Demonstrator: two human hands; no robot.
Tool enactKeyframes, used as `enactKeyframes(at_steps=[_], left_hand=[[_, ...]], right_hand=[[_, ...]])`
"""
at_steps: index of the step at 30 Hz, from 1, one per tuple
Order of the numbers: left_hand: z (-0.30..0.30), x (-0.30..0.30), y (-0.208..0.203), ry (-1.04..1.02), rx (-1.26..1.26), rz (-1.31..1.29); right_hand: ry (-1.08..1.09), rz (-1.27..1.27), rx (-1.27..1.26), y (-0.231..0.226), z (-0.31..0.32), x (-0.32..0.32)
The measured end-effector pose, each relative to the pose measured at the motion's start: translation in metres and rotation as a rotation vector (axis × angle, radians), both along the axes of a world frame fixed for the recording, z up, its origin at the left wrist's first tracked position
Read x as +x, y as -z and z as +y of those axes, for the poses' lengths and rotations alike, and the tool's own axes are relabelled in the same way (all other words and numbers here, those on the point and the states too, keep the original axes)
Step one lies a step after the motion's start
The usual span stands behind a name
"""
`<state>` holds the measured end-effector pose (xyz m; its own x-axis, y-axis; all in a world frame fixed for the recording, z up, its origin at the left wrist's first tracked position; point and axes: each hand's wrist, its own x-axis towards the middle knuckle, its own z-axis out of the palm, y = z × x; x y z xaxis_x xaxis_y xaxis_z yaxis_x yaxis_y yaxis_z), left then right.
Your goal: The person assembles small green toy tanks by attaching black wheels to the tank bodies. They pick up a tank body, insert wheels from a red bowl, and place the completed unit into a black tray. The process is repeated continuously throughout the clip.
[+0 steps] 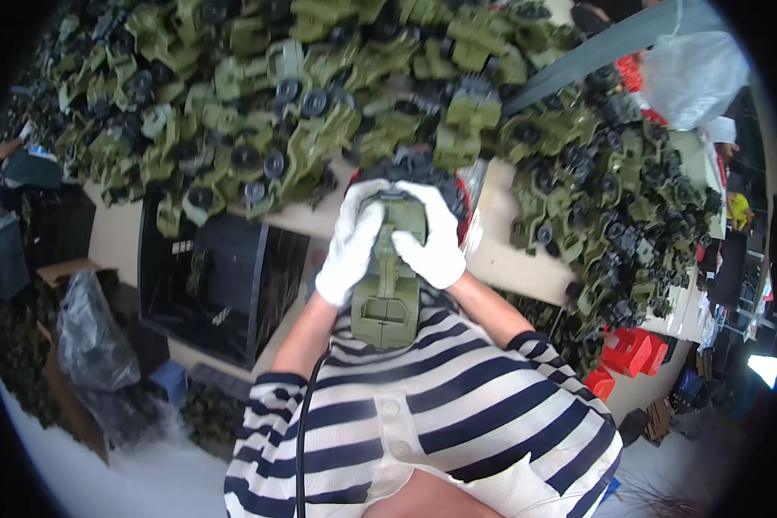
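Observation:
Both my hands wear white gloves and grip an olive-green plastic toy vehicle body (387,298) close to my chest. My left hand (354,242) wraps its left side, and my right hand (430,237) wraps the right side with the thumb on top. The body's open, window-like end points toward me; its far end is partly covered by my fingers. Just beyond my hands sits a cluster of black parts (413,164) in what looks like a red-edged container, mostly hidden.
Piled olive-green toy vehicles with black wheels (259,129) cover the table ahead, and another heap (617,198) lies at right. A black crate (200,276) stands at left. Red bins (632,352) sit lower right. A grey bar (596,56) crosses the upper right near a clear plastic bag (695,78).

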<state>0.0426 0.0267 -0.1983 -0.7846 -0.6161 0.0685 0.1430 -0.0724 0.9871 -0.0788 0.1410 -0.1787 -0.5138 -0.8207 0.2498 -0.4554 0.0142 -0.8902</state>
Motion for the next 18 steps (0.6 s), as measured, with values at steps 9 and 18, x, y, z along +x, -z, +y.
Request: enactKeyframes(at_steps=[9, 18], left_hand=[[-0.067, 0.075, 0.005, -0.553, 0.418, 0.011], [-0.117, 0.281, 0.156, -1.304, 0.536, -0.324]], right_hand=[[0.572, 0.480, -0.026, -0.116, -0.134, -0.193], [0.302, 0.877, 0.405, 0.019, -0.010, -0.010]])
